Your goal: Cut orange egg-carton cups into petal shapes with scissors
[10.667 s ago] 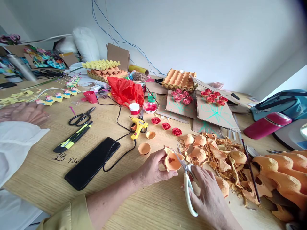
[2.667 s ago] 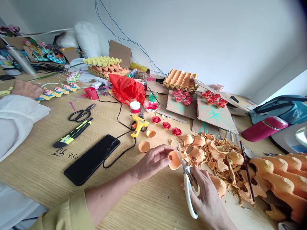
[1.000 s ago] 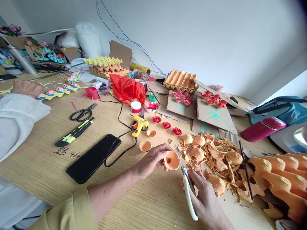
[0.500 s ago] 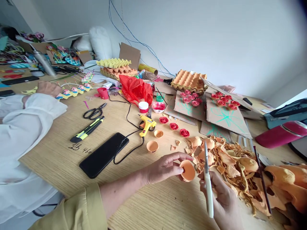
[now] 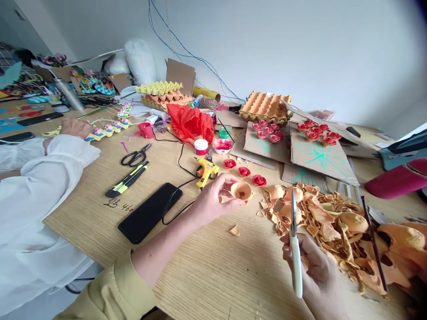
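Observation:
Between the thumb and fingers of my left hand [image 5: 216, 195] is a small orange egg-carton cup [image 5: 240, 191], its hollow turned toward me. My right hand [image 5: 316, 266] grips white-handled scissors [image 5: 295, 262], blades pointing up and away. Just past the scissors spreads a heap of orange egg-carton scraps [image 5: 320, 213]. A loose orange scrap [image 5: 235, 230] lies on the table below my left hand. Beyond the cup sit several red paper roses, the nearest rose [image 5: 259, 180] close by. A yellow glue gun [image 5: 207, 171] lies behind my left hand.
A black phone [image 5: 150, 213], a utility knife [image 5: 127, 179] and black scissors [image 5: 136, 156] lie to the left. Red roses stand on cardboard [image 5: 325, 162] behind. A co-worker's white sleeve [image 5: 66, 164] is at far left. A pink bottle [image 5: 396, 178] lies at right.
My left hand has moved up and away with the cup, toward the glue gun. A loose scrap now shows on the table below it. My right hand still holds the scissors.

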{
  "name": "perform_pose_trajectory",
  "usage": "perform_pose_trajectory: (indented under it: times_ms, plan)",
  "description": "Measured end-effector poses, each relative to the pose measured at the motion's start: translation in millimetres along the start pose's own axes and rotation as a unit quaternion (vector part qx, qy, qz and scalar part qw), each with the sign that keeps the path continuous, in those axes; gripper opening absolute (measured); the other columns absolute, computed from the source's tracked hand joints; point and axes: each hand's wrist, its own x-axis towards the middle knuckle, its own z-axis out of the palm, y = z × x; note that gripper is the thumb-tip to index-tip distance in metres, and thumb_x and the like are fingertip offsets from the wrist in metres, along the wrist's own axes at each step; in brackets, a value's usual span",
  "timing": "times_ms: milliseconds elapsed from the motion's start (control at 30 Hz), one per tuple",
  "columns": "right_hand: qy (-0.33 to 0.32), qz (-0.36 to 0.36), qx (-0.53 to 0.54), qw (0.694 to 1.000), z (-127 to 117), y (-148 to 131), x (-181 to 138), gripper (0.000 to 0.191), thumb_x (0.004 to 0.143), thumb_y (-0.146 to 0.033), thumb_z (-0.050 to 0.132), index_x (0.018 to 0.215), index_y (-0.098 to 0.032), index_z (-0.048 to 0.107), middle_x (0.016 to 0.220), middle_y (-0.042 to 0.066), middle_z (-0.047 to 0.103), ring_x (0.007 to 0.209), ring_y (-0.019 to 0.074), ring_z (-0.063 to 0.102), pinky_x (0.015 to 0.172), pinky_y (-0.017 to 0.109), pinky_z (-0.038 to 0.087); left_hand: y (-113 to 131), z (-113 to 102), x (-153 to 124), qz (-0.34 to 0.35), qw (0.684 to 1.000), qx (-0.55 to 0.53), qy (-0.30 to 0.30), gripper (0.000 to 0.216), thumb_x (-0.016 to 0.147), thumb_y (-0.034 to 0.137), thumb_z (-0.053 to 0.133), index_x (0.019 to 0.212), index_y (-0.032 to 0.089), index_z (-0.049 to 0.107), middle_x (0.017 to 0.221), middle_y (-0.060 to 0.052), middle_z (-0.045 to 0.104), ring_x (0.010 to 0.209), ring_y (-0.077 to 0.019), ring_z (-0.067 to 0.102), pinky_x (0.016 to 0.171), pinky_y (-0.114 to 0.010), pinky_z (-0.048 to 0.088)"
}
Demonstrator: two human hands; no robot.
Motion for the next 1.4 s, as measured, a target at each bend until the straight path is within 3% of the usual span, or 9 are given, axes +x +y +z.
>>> perform_pose_trajectory:
  times_ms: [67, 167, 367, 500, 633, 800, 1033, 1233, 1400]
  plan:
    - [0.001, -0.001, 0.005, 1.0, 1, -6, 1, 0.023, 0.09, -0.042, 0.058, 0.083, -0.022, 0.065, 0.072, 0.001, 0.067, 0.063, 0.0168, 0.063, 0.057, 0.026, 0.049, -3, -3, 3, 0.019, 0.99, 0.137, 0.009, 0.045, 0.083, 0.019, 0.067, 0.126, 0.021, 0.052, 0.119, -0.009, 0.06, 0.108, -0.0221, 0.061, 0.093, -0.037, 0.053]
    - [-0.004, -0.01, 0.009, 1.0, 1, -10, 0, 0.024, 0.091, -0.042, 0.057, 0.081, -0.022, 0.064, 0.07, 0.001, 0.066, 0.061, 0.0162, 0.061, 0.056, 0.025, 0.048, -7, 1, 4, 0.046, 0.952, 0.299, -0.041, 0.046, 0.085, 0.015, 0.06, 0.13, 0.022, 0.052, 0.123, -0.01, 0.057, 0.114, -0.0247, 0.058, 0.1, -0.043, 0.049]
    - [0.007, -0.043, 0.001, 0.999, -1, -10, -1, 0.024, 0.092, -0.041, 0.056, 0.078, -0.022, 0.062, 0.067, -0.001, 0.063, 0.058, 0.0153, 0.057, 0.056, 0.026, 0.047, -1, 19, 6, 0.014, 0.878, 0.464, -0.117, 0.026, 0.089, 0.026, 0.061, 0.113, 0.018, 0.062, 0.108, -0.011, 0.067, 0.108, -0.0326, 0.057, 0.097, -0.052, 0.041]
    - [0.004, -0.049, -0.002, 0.999, -1, -13, -1, 0.025, 0.091, -0.041, 0.058, 0.075, -0.022, 0.06, 0.067, 0.0, 0.063, 0.06, 0.0157, 0.056, 0.056, 0.026, 0.046, 4, 13, 1, 0.0, 0.874, 0.477, -0.095, 0.033, 0.09, 0.032, 0.062, 0.121, 0.019, 0.06, 0.116, -0.013, 0.066, 0.113, -0.0342, 0.054, 0.098, -0.053, 0.038]
    - [0.007, -0.05, 0.008, 0.999, -1, -12, -2, 0.023, 0.091, -0.04, 0.058, 0.076, -0.022, 0.06, 0.069, 0.001, 0.063, 0.061, 0.0161, 0.057, 0.056, 0.027, 0.046, 0, -12, -16, 0.011, 0.868, 0.494, -0.042, 0.047, 0.088, 0.037, 0.066, 0.131, 0.023, 0.054, 0.128, -0.011, 0.062, 0.119, -0.0317, 0.053, 0.102, -0.05, 0.039]
    - [-0.001, -0.06, 0.007, 0.998, 2, -8, -3, 0.022, 0.092, -0.039, 0.058, 0.078, -0.022, 0.061, 0.068, 0.001, 0.061, 0.062, 0.016, 0.055, 0.056, 0.027, 0.046, -15, -35, -33, 0.022, 0.878, 0.473, -0.066, 0.051, 0.085, 0.031, 0.069, 0.133, 0.025, 0.052, 0.127, -0.009, 0.061, 0.118, -0.0292, 0.055, 0.104, -0.047, 0.044]
    - [-0.006, -0.056, -0.015, 0.998, 6, -1, 0, 0.026, 0.093, -0.042, 0.058, 0.078, -0.022, 0.061, 0.066, 0.0, 0.06, 0.06, 0.0157, 0.055, 0.055, 0.026, 0.046, -27, -33, -25, -0.026, 0.88, 0.467, -0.087, 0.046, 0.089, 0.025, 0.063, 0.133, 0.023, 0.049, 0.122, -0.01, 0.062, 0.114, -0.0279, 0.06, 0.098, -0.044, 0.05]
    - [-0.027, -0.079, -0.022, 0.996, 7, 4, 0, 0.023, 0.091, -0.039, 0.061, 0.077, -0.022, 0.062, 0.067, 0.001, 0.061, 0.062, 0.0158, 0.057, 0.054, 0.024, 0.047, -32, -34, -20, -0.031, 0.869, 0.49, -0.055, 0.032, 0.088, 0.028, 0.064, 0.118, 0.022, 0.054, 0.115, -0.009, 0.06, 0.105, -0.0278, 0.063, 0.089, -0.04, 0.052]
    - [-0.016, -0.075, -0.024, 0.997, 8, 2, -1, 0.025, 0.093, -0.04, 0.059, 0.077, -0.022, 0.061, 0.066, 0.0, 0.06, 0.059, 0.0148, 0.055, 0.053, 0.025, 0.047, -37, -32, -20, -0.027, 0.88, 0.474, -0.032, 0.03, 0.088, 0.028, 0.065, 0.115, 0.022, 0.054, 0.115, -0.008, 0.058, 0.1, -0.0252, 0.064, 0.087, -0.039, 0.053]
